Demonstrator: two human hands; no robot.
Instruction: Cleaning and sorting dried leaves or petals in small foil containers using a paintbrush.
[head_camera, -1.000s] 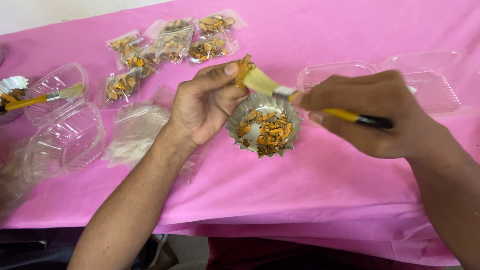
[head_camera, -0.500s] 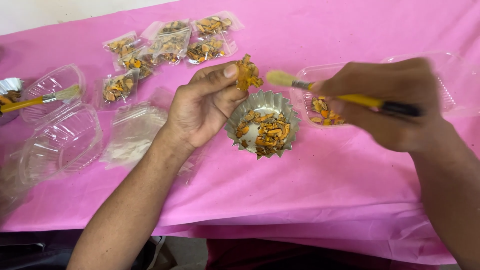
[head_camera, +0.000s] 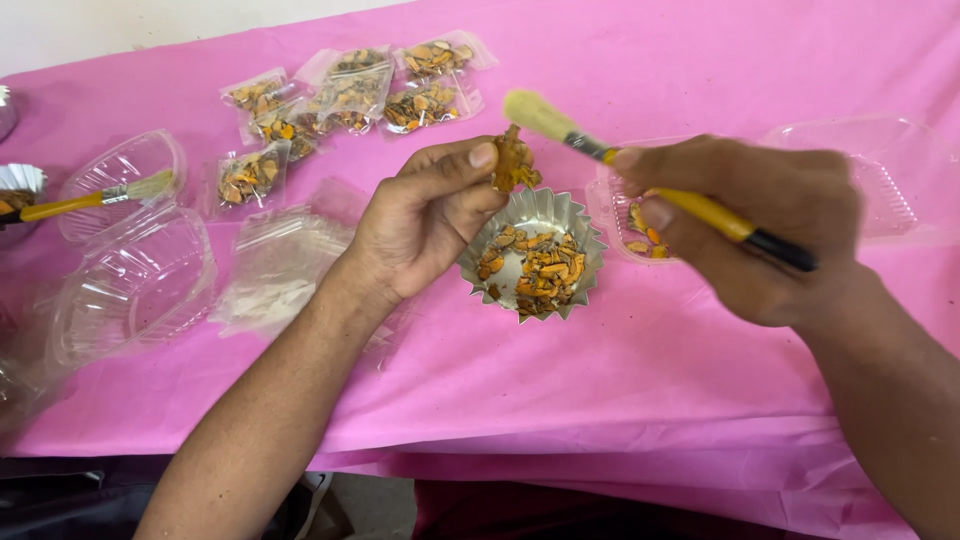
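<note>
Two bare forearms reach in from the lower edge, angled toward each other. The left hand is raised with its back to the camera, wrist slightly bent, thumb and forefinger pinched together at the upper right of the hand, the remaining fingers curled loosely beneath. The right hand, to the right of the left and level with it, is turned knuckles up, its fingers wrapped in a closed grip and pointing left toward the left thumb; its outline is slightly blurred. The two hands are near one another but not touching, both forearms uncovered.
</note>
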